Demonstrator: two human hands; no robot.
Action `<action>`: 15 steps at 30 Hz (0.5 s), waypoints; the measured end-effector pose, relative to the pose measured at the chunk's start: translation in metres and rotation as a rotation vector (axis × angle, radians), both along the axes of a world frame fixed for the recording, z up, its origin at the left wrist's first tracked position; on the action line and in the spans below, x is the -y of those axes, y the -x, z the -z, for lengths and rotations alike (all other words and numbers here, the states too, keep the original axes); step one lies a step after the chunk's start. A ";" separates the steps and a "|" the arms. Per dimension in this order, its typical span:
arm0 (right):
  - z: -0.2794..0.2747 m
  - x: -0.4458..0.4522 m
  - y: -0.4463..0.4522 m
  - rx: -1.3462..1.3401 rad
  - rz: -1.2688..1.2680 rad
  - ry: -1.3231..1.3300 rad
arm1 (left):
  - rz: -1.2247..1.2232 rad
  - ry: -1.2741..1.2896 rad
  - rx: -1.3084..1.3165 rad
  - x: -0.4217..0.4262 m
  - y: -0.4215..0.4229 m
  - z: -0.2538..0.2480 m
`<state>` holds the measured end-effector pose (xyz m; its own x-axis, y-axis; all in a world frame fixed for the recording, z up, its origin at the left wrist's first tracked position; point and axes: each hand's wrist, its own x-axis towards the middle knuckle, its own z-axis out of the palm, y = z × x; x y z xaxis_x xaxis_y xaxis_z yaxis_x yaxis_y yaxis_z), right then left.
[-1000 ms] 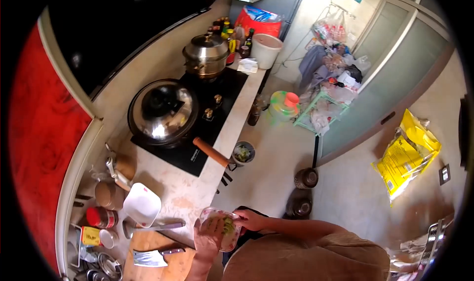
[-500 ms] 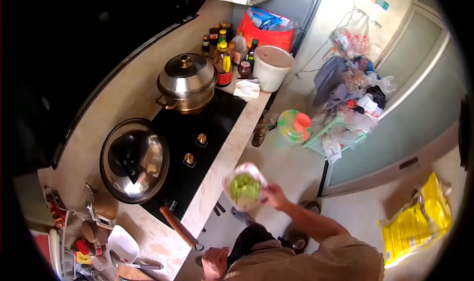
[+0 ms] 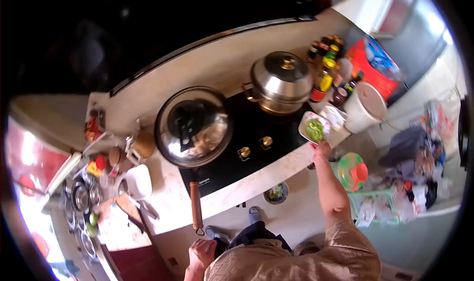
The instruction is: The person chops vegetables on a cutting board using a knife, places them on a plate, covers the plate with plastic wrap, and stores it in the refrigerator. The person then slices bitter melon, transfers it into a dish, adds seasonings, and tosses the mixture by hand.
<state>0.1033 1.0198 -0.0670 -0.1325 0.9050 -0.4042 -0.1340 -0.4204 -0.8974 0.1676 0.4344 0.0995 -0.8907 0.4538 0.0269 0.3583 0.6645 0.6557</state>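
Note:
My right hand [image 3: 320, 148] grips the near edge of a small pale bowl [image 3: 302, 128] with a pink-patterned rim. Chopped green vegetable [image 3: 314, 130] lies in it. The bowl is at the right end of the counter, beside the stove's corner and a white paper packet [image 3: 333, 117]; whether it rests on the surface I cannot tell. Close to my body, my left hand [image 3: 201, 254] is curled closed, with nothing visible in it. It is nearest to the wooden handle [image 3: 196, 202] of the lidded wok [image 3: 194, 127].
A lidded steel pot [image 3: 281, 81] stands on the black stove [image 3: 232, 170]. Bottles [image 3: 326, 76] and a white bucket [image 3: 364, 107] crowd the counter's right end. A knife [image 3: 134, 222] lies on a cutting board [image 3: 118, 209] at left. Below the counter, a basin [image 3: 276, 194] sits on the floor.
My right hand has carried the bowl from above the floor to the counter's right end. My view has swung left, bringing the cutting board into sight. My left hand stays curled by my body.

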 end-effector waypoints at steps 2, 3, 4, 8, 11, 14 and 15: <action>0.024 -0.015 0.002 -0.092 -0.004 0.063 | -0.015 0.009 -0.046 0.009 -0.006 -0.002; 0.028 -0.017 0.005 -0.181 0.004 0.081 | -0.035 -0.008 -0.036 0.016 -0.011 0.007; 0.029 -0.023 0.003 -0.221 0.039 0.131 | -0.059 0.016 -0.025 0.021 -0.016 0.012; 0.075 -0.073 -0.006 -0.215 -0.237 0.089 | -0.130 0.052 0.031 0.030 -0.033 0.007; 0.086 -0.088 0.011 -0.103 -0.237 0.121 | -0.228 -0.002 0.064 0.047 -0.040 0.015; 0.070 -0.075 -0.015 0.122 -0.254 0.079 | -0.346 -0.053 0.107 0.066 -0.046 0.024; 0.028 -0.025 -0.015 0.175 -0.246 -0.023 | -0.357 0.005 0.108 0.076 -0.048 0.031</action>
